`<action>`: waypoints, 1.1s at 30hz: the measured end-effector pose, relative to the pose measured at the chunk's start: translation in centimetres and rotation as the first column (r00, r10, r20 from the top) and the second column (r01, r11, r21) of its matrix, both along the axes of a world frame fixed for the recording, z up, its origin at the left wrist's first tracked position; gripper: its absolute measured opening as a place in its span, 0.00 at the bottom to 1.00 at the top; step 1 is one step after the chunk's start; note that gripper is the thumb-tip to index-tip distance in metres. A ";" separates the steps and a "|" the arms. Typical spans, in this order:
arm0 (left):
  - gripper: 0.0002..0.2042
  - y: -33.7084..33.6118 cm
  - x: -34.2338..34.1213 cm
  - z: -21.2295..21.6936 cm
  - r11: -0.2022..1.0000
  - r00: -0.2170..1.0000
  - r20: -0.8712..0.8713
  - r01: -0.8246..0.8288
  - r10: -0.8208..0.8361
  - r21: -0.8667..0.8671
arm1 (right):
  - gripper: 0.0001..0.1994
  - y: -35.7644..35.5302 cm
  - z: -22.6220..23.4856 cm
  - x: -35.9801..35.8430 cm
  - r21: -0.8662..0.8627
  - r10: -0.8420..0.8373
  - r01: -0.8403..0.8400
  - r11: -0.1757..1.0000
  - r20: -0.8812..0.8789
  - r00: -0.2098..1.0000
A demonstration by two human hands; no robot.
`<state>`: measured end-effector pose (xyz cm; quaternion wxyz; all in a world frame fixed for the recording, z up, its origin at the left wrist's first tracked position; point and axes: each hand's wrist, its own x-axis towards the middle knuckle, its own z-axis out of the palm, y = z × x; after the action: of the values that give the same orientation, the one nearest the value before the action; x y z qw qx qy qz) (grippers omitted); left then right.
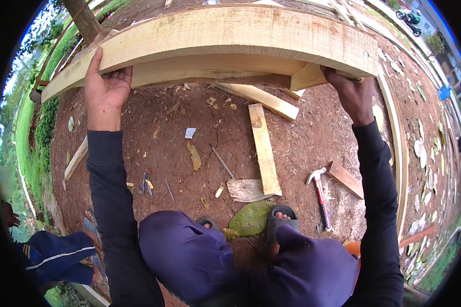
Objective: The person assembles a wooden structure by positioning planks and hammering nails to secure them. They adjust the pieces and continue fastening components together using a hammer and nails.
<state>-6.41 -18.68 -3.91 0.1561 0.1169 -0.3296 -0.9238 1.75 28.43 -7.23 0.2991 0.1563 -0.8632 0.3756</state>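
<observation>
A long, pale wooden frame [230, 33] of joined boards is held up across the far side, raised off the ground. My left hand [107, 94] grips its lower edge near the left end, thumb up against the front board and fingers curled underneath. Near the right end, my right hand [352, 94] is closed round the lower edge beside a short cross piece [308, 77]; some of its fingertips are hidden by the wood. A claw hammer [320, 197] with a red and black handle lies on the ground by my right foot.
On the brown soil lie wood offcuts [264, 148], several nails [147, 183], a thin metal rod [222, 161] and a big green leaf [251, 218]. Long boards [398, 153] run along the right. Another person's leg [61, 256] shows at lower left; a tree trunk [83, 20] rises behind.
</observation>
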 end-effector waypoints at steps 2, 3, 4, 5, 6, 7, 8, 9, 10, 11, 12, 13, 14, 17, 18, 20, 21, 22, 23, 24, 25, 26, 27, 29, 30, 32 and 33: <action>0.33 0.7 2.0 0.6 0.995 0.998 -0.056 -0.022 0.017 -0.094 | 0.14 0.5 1.0 2.2 -0.100 -0.030 0.036 0.994 0.062 0.998; 0.33 1.0 3.0 0.8 0.990 0.996 -0.083 -0.036 0.025 -0.138 | 0.14 0.7 1.1 3.4 -0.142 -0.034 0.046 0.989 0.083 0.996; 0.31 0.5 3.6 1.2 0.984 0.997 -0.078 -0.016 0.002 -0.178 | 0.14 0.9 1.5 4.2 -0.141 -0.007 0.018 0.990 0.077 0.997; 0.30 0.5 4.4 1.4 0.983 0.997 -0.083 -0.026 0.011 -0.183 | 0.14 1.0 1.9 4.8 -0.141 0.020 -0.009 0.990 0.072 0.997; 0.30 0.4 5.3 2.1 0.980 0.996 -0.093 -0.033 0.015 -0.196 | 0.14 1.0 2.4 5.5 -0.148 0.044 -0.034 0.988 0.062 0.997; 0.29 0.4 6.2 2.7 0.977 0.994 -0.103 -0.041 0.020 -0.209 | 0.14 1.1 2.9 5.9 -0.173 0.064 -0.043 0.984 0.115 0.991; 0.28 0.4 7.2 3.2 0.978 0.992 -0.126 -0.027 0.001 -0.209 | 0.15 1.1 3.4 6.6 -0.147 0.065 -0.045 0.988 0.134 0.989; 0.28 -0.5 7.5 3.8 0.980 0.994 -0.105 -0.035 0.015 -0.196 | 0.15 0.6 3.9 7.0 -0.126 0.079 -0.060 0.990 0.149 0.986; 0.28 -1.6 7.3 4.0 0.984 0.996 -0.081 -0.039 0.025 -0.176 | 0.15 0.2 4.3 7.4 -0.133 0.090 -0.069 0.989 0.155 0.984; 0.27 -2.4 7.2 4.2 0.987 0.998 -0.057 -0.044 0.035 -0.157 | 0.16 -0.4 4.6 7.8 -0.141 0.101 -0.079 0.987 0.160 0.982; 0.25 -2.7 7.2 4.6 0.976 0.996 -0.050 -0.084 0.076 -0.200 | 0.16 -0.9 4.8 7.9 -0.151 0.114 -0.090 0.984 0.156 0.981; 0.25 -3.2 7.2 4.8 0.972 0.995 -0.060 -0.090 0.079 -0.217 | 0.17 -1.4 4.8 8.0 -0.141 0.105 -0.086 0.986 0.133 0.985; 0.25 -3.9 7.1 4.8 0.967 0.994 -0.069 -0.095 0.081 -0.235 | 0.18 -1.7 4.7 8.0 -0.132 0.096 -0.081 0.988 0.109 0.989; 0.24 -5.3 6.8 4.7 0.954 0.995 -0.049 -0.093 0.083 -0.284 | 0.23 -2.4 4.3 8.0 -0.143 0.126 -0.105 0.984 0.150 0.981; 0.23 -5.7 6.3 4.6 0.952 0.996 -0.037 -0.087 0.079 -0.295 | 0.21 -2.9 4.1 7.9 -0.173 0.135 -0.106 0.979 0.168 0.976; 0.21 -7.4 4.3 4.1 0.936 0.995 -0.034 -0.100 0.094 -0.336 | 0.19 -3.9 3.8 7.6 -0.162 0.131 -0.106 0.981 0.149 0.980; 0.21 -8.6 3.5 3.5 0.929 0.994 -0.022 -0.108 0.108 -0.353 | 0.20 -4.3 3.8 7.0 -0.099 0.129 -0.117 0.988 0.121 0.984; 0.23 -8.9 3.4 4.6 0.916 0.997 -0.016 -0.076 0.076 -0.394 | 0.20 -4.5 3.7 6.3 -0.051 0.128 -0.123 0.991 0.096 0.987; 0.23 -8.7 3.4 4.1 0.909 0.994 -0.010 -0.103 0.108 -0.403 | 0.21 -4.0 3.5 5.6 -0.003 0.130 -0.131 0.991 0.071 0.989; 0.24 -7.7 2.1 3.1 0.886 0.998 0.042 -0.019 0.043 -0.464 | 0.29 -3.0 2.7 4.3 -0.027 0.142 -0.140 0.990 0.162 0.977; 0.25 -7.3 2.2 3.3 0.842 0.996 0.090 0.047 0.002 -0.537 | 0.29 -3.0 3.0 4.1 -0.069 0.114 -0.106 0.992 0.118 0.986; 0.26 -7.0 2.3 3.5 0.783 0.984 0.177 0.118 -0.010 -0.611 | 0.29 -3.4 3.6 4.0 -0.111 0.083 -0.074 0.991 0.076 0.994; 0.27 -7.3 4.0 4.8 0.707 0.965 0.260 0.172 0.017 -0.685 | 0.30 -3.6 3.8 3.9 -0.190 0.124 -0.109 0.976 0.072 0.990; 0.28 -7.3 5.2 5.7 0.534 0.940 0.314 0.198 0.135 -0.822 | 0.36 -3.2 2.8 3.5 -0.341 0.215 -0.170 0.925 0.100 0.971; 0.28 -7.4 4.4 5.4 0.432 0.938 0.280 0.170 0.205 -0.886 | 0.39 -2.4 1.9 3.2 -0.409 0.264 -0.192 0.892 0.127 0.956; 0.29 -8.9 3.5 5.9 0.040 0.964 -0.031 -0.043 0.264 -0.998 | 0.37 -2.1 0.4 2.7 -0.506 0.336 -0.295 0.811 -0.011 0.942; 0.29 -9.9 4.2 7.3 -0.238 0.939 -0.290 -0.243 0.184 -0.940 | 0.35 -2.5 -0.2 2.4 -0.557 0.378 -0.363 0.747 -0.093 0.921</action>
<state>-2.24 -28.62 3.36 0.3524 -0.0082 -0.8891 -0.2920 4.18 25.92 -7.39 0.2399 0.2239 -0.6685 0.6674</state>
